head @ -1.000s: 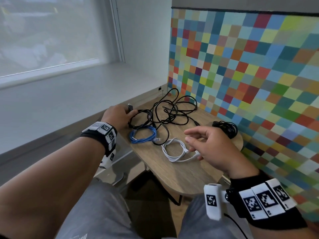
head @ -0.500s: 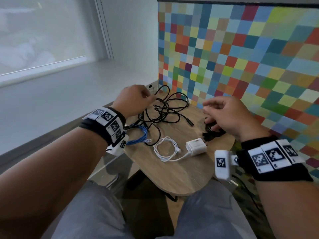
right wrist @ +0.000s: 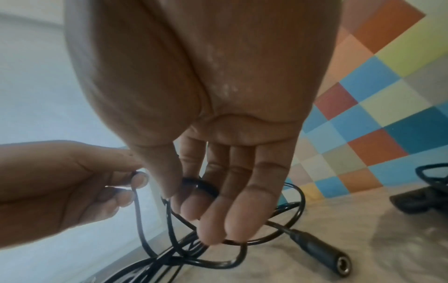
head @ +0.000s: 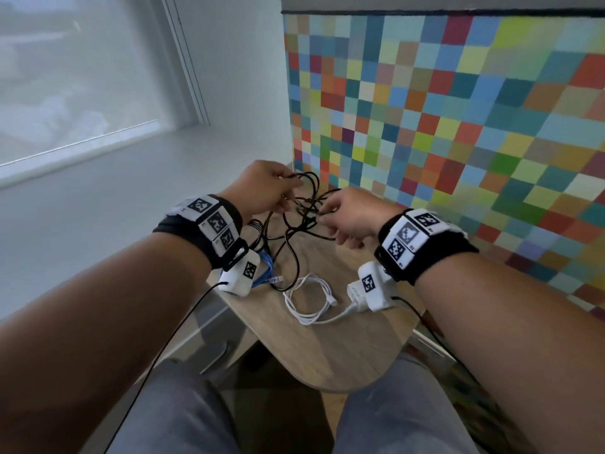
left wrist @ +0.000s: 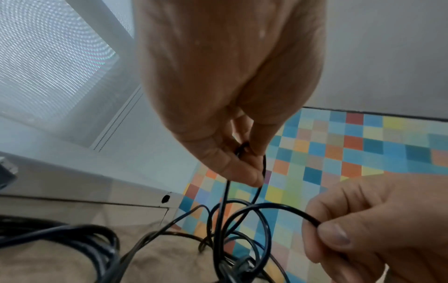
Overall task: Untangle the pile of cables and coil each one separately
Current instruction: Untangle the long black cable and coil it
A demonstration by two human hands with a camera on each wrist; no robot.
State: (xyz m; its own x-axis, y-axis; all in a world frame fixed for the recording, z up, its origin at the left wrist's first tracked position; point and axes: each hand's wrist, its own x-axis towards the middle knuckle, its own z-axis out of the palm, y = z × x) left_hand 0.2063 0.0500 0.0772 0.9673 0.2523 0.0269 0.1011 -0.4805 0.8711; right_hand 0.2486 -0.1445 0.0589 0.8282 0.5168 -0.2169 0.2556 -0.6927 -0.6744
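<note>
Both hands raised over the far end of the wooden table (head: 327,355), working in the black cable tangle (head: 304,217).

Left hand (head: 262,188): thumb and forefinger pinch a thin black strand (left wrist: 226,193), which hangs straight down from the fingertips into the loops below.

Right hand (head: 350,214): thumb and forefinger pinch another black loop (left wrist: 278,207) just beside the left hand; the other fingers (right wrist: 242,206) hang nearly straight, and a further strand runs behind their tips (touching or not, cannot tell).

Tangle sits between and beneath the two hands, part lifted, part lying on the table. A black barrel socket end (right wrist: 322,254) lies on the wood below the right hand.

Nearer the body than the left hand: a blue cable (head: 266,273), coiled, half hidden by the wrist camera. Nearer than the right hand: a white cable (head: 311,299) in a loose coil, its end running under the right wrist camera. A dark bundle (right wrist: 426,193) lies beyond the right hand, by the multicoloured checkered wall (head: 458,109).
</note>
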